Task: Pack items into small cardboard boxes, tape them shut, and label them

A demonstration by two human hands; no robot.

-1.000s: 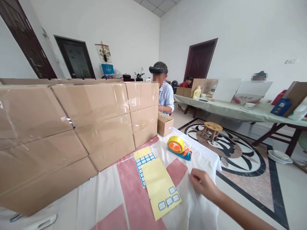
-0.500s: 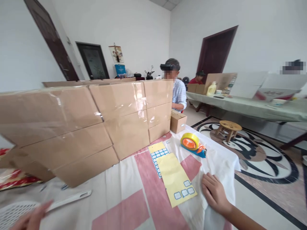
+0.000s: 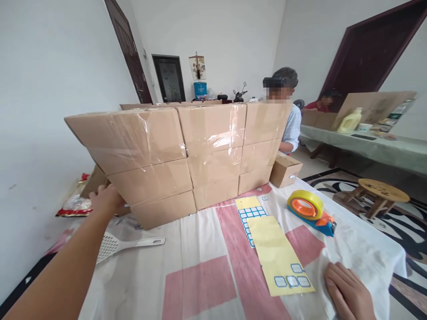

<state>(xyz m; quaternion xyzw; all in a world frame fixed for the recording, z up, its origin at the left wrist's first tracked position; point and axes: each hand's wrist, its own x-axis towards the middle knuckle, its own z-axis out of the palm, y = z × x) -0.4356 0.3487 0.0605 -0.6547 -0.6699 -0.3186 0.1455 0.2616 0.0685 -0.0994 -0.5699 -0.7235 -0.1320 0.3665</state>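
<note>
Head view: L hand at L end of box stack, fingers half-curled, can't tell if gripping; R hand loosely bent on cloth, prob for support, hold unclear; yellow sheet just beside R

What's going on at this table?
A person's left hand is at the left end of a wall of brown cardboard boxes; whether it grips anything is hard to tell. Their right hand rests on the pink-and-white tablecloth, with nothing visible in it. On the cloth lie a white slotted spatula, two overlapping yellow paper sheets and a blue-and-orange tape dispenser with yellow tape. Another person is beyond the boxes' right end.
</note>
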